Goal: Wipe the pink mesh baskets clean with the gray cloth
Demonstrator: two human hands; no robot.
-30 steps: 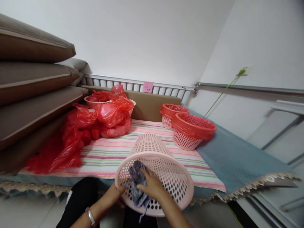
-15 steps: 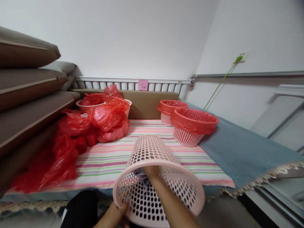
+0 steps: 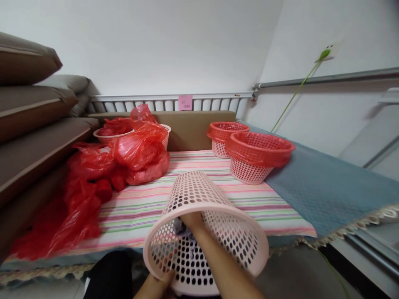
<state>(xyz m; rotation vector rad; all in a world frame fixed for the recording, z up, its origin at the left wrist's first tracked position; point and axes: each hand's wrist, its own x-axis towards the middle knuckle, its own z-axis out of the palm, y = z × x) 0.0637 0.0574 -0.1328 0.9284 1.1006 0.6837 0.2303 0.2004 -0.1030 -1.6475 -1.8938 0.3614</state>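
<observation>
While L hand (image 3: 158, 283) has grip closed on lower-L rim of tipped pink perf. basket (image 3: 195, 189), R hand (image 3: 192, 220) is inside at gray cloth (image 3: 179, 226); fingers hidden, can't tell closure. Mouth overhangs striped sheet's (image 3: 134, 211) front edge; sheet strip btwn it & red-lined baskets (image 3: 260, 155).

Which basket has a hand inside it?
The pink basket in front, tipped with its mouth toward the person: the right hand is inside. No hand is in the other baskets.

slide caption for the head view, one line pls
Left hand grips a tipped pink mesh basket; right hand holds a grey cloth inside it.
</observation>
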